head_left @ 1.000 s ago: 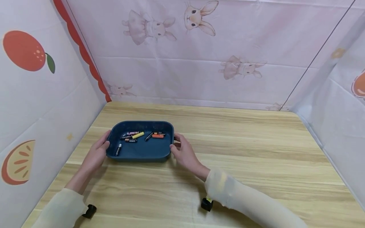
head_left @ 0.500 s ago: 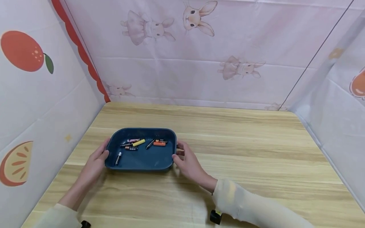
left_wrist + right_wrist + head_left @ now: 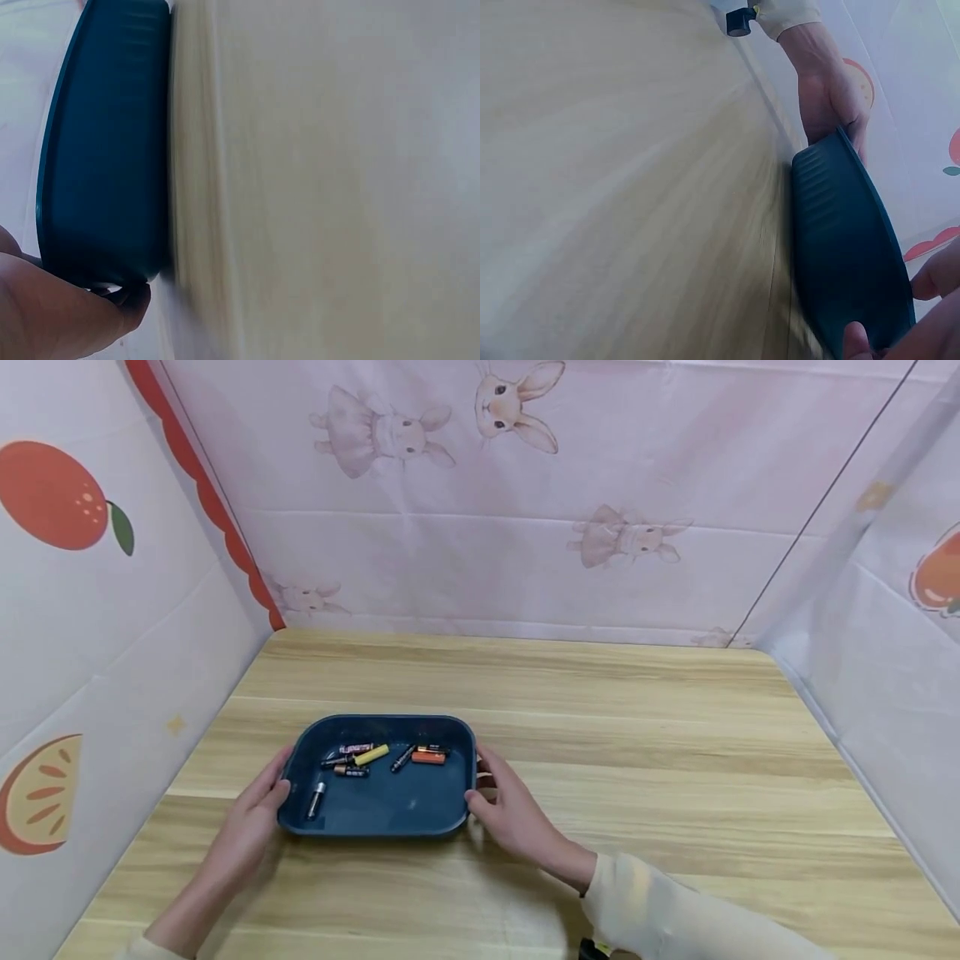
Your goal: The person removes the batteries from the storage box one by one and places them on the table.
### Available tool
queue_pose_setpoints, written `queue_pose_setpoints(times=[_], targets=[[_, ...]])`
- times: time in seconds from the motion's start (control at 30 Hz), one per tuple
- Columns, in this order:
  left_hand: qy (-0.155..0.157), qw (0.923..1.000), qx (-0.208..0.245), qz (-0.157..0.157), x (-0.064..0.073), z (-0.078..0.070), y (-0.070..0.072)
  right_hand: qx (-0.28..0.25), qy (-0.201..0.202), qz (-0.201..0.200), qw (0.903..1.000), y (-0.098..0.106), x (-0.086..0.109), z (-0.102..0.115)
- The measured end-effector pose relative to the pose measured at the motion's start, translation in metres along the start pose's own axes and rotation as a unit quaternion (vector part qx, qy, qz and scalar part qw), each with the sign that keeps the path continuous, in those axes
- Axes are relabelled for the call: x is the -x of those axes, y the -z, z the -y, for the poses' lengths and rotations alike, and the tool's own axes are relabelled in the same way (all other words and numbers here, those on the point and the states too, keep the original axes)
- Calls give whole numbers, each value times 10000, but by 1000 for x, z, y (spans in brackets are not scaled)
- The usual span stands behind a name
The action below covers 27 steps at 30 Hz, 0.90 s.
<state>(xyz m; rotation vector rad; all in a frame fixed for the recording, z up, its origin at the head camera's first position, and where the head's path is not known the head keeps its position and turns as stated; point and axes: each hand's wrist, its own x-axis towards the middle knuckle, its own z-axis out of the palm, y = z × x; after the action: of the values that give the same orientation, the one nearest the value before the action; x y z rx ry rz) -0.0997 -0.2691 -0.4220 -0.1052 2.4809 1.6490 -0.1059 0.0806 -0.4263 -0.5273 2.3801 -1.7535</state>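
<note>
A dark blue plastic tray [image 3: 397, 807] lies low over the table, left of the middle. My left hand [image 3: 253, 818] holds its left end, thumb at the rim. At the opposite end my right hand [image 3: 517, 818] grips the wall, with the thumb near the front corner. Several small batteries rest inside: a yellow battery [image 3: 372, 754], an orange battery [image 3: 429, 758] and a black battery with a silver end [image 3: 316, 801] stand out. From the left wrist, the tray's side wall [image 3: 105, 150] shows close above the wood. The right wrist view shows both hands on the tray [image 3: 847, 240].
The wood-grain table [image 3: 675, 760] spreads to the right of the tray. A pale pink rabbit-print cloth [image 3: 480, 577] hangs behind it. White fruit-print cloth [image 3: 135, 635] closes the left side, with similar cloth [image 3: 900, 677] on the right.
Both hands have drawn the tray toward the person and slightly right. The batteries keep their places inside it, and the grip at both ends is the same.
</note>
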Motion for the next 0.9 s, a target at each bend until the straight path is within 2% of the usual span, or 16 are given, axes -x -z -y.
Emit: queue_pose_setpoints(times=[0.2, 0.6, 0.9], targets=[[-72, 9998, -189, 40, 9, 0, -7, -75, -113, -36, 9999, 4, 11, 0], [-152, 9997, -189, 100, 23, -3, -18, -238, -294, -22, 9993, 10, 29, 0], [26, 9999, -22, 100, 30, -7, -24, -252, -292, -58, 9992, 13, 38, 0]])
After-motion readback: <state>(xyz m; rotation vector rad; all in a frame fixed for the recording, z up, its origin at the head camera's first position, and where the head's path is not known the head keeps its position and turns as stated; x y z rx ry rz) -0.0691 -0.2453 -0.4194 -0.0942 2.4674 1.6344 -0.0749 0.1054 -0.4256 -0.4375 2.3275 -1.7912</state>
